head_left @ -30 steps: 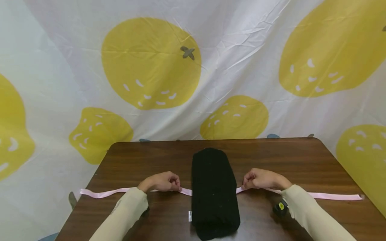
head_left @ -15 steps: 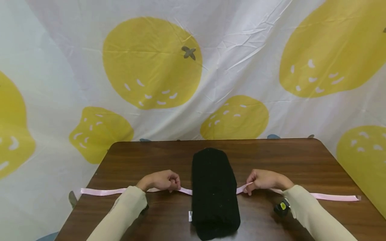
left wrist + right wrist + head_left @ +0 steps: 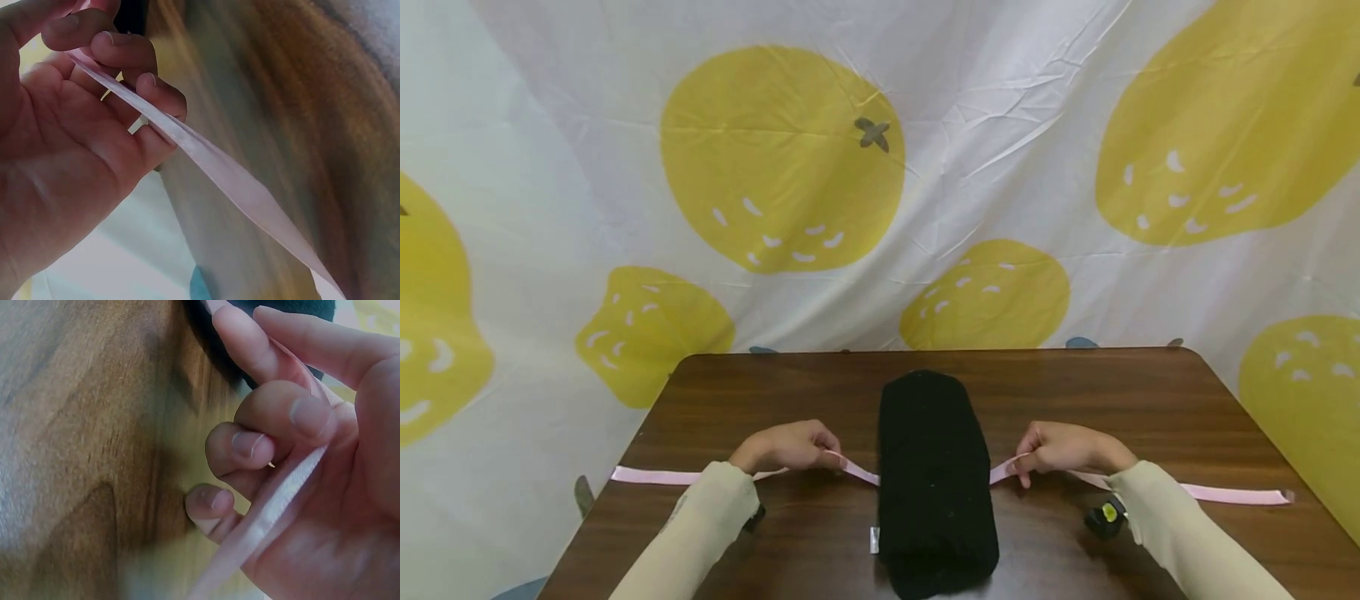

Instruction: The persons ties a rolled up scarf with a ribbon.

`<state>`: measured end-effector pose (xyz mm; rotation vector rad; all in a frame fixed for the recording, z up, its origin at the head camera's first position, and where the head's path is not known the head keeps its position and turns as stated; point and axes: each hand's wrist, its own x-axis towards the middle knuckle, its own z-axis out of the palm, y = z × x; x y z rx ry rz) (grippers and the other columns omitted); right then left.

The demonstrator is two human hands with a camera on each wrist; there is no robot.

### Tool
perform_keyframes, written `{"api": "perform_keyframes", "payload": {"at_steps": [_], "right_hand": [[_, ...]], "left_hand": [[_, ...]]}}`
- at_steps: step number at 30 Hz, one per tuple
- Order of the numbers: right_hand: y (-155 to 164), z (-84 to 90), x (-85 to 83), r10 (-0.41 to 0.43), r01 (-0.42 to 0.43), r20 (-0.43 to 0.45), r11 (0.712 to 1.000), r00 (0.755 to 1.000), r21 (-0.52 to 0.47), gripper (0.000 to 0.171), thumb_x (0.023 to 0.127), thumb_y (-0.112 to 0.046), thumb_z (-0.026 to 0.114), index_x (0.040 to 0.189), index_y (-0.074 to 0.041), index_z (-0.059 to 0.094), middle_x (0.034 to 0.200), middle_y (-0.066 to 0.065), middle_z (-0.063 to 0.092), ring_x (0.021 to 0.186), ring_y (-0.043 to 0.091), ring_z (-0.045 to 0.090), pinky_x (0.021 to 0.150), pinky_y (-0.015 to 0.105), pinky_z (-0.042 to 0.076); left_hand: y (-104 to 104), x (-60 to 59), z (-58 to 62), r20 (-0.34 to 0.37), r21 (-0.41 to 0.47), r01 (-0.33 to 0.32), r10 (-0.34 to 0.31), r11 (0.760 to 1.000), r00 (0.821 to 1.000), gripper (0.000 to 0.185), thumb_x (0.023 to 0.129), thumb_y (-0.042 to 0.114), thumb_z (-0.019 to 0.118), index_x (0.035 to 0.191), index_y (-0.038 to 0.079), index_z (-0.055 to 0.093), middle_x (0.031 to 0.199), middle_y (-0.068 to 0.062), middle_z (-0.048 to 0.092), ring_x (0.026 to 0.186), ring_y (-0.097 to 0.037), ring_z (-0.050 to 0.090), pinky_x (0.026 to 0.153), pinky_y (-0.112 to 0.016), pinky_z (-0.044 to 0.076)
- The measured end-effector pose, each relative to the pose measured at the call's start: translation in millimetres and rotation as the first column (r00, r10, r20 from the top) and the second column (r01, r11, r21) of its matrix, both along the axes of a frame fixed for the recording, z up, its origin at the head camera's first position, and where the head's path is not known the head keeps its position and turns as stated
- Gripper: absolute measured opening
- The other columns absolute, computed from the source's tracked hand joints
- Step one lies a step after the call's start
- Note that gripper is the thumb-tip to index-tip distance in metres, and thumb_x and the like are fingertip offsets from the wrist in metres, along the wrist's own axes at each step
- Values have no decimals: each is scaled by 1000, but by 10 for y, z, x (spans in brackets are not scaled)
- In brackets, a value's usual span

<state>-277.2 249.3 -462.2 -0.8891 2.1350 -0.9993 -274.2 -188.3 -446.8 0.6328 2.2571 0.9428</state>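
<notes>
A long black fabric-covered bundle [image 3: 934, 483] lies lengthwise on the table, a small white tag [image 3: 874, 540] at its left side. A pink ribbon [image 3: 1232, 495] runs crosswise and passes out of sight at the bundle, apparently beneath it. Left of the bundle, my left hand [image 3: 790, 446] pinches the ribbon; in the left wrist view the ribbon [image 3: 237, 181] crosses the curled fingers and trails away twisted. On the other side my right hand [image 3: 1063, 447] grips the ribbon between thumb and fingers. Its ribbon [image 3: 275, 506] runs through the palm in the right wrist view.
The brown wooden table [image 3: 805, 383] has rounded far corners. Behind it hangs a white cloth [image 3: 820, 308] printed with yellow fruit. A black wrist device [image 3: 1107, 517] shows below the right sleeve.
Both hands have shifted slightly outward from the bundle, raising the ribbon near it. The ribbon's left end has slid inward, and its right end has also drawn in slightly. The bundle stays put.
</notes>
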Motion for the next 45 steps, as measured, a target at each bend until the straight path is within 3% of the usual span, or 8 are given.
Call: {"api": "perform_keyframes", "payload": {"at_steps": [14, 19, 22, 28, 33, 36, 39, 45], "right_hand": [[80, 187, -7, -7, 7, 28, 1000, 1000, -6, 27, 96, -13, 56, 79, -2, 73, 58, -6, 43, 50, 2, 36, 50, 19, 33], [103, 234, -13, 7, -8, -30, 999, 1000, -38, 27, 98, -13, 56, 79, -3, 73, 58, 14, 46, 52, 2, 40, 49, 19, 35], [114, 254, -23, 18, -22, -54, 997, 998, -70, 28, 99, -12, 55, 80, -3, 73, 62, 23, 48, 50, 13, 41, 49, 19, 35], [129, 295, -37, 63, -69, -42, 985, 997, -158, 30, 102, -10, 50, 84, 1, 71, 60, 22, 48, 54, 38, 41, 47, 27, 39], [108, 349, -28, 112, -104, 14, 956, 994, -273, 30, 103, -7, 46, 87, 1, 70, 59, 21, 46, 55, 35, 40, 51, 38, 38], [87, 375, -15, 120, -92, 68, 941, 990, -327, 29, 103, -5, 45, 89, 1, 70, 61, 21, 47, 55, 27, 43, 55, 35, 40], [71, 407, -4, 107, -57, 119, 931, 987, -362, 27, 102, -4, 46, 91, 3, 70, 63, 18, 51, 58, 20, 47, 59, 28, 44], [19, 469, 7, 105, -44, 130, 914, 986, -403, 26, 102, -3, 47, 95, 4, 70, 66, 13, 59, 62, 13, 54, 64, 25, 49]], "left_hand": [[-15, 20, 109, 15, 88, -8, 6, 996, 1000, 23, 96, 20, 64, 90, -1, 72, 73, -1, 55, 68, -12, 44, 63, -26, 36], [5, 15, 161, 5, 105, -20, 19, 994, 1000, 27, 95, 22, 66, 92, -4, 70, 70, 5, 50, 67, -10, 42, 62, -24, 34], [14, 2, 178, 5, 119, -30, 30, 992, 1000, 28, 96, 22, 65, 93, -5, 69, 70, 5, 49, 68, -10, 42, 62, -24, 34], [33, -29, 198, 33, 177, -41, 36, 983, 999, 31, 97, 20, 64, 92, -10, 66, 70, -2, 46, 68, -17, 40, 63, -26, 34], [43, -54, 245, -57, 169, -2, 11, 986, 998, 27, 98, 22, 63, 91, -4, 69, 66, 2, 42, 63, -13, 37, 59, -24, 32], [54, -56, 288, -121, 150, 15, 3, 989, 993, 24, 98, 25, 62, 87, 6, 71, 65, 5, 41, 62, -9, 36, 59, -23, 32], [67, -54, 316, -138, 160, 16, 6, 987, 990, 21, 99, 28, 61, 84, 15, 70, 68, 4, 44, 67, -9, 40, 65, -24, 35], [79, -67, 354, -135, 204, 9, 19, 979, 991, 22, 98, 31, 62, 85, 15, 69, 71, -1, 45, 73, -18, 45, 70, -28, 38]]}}
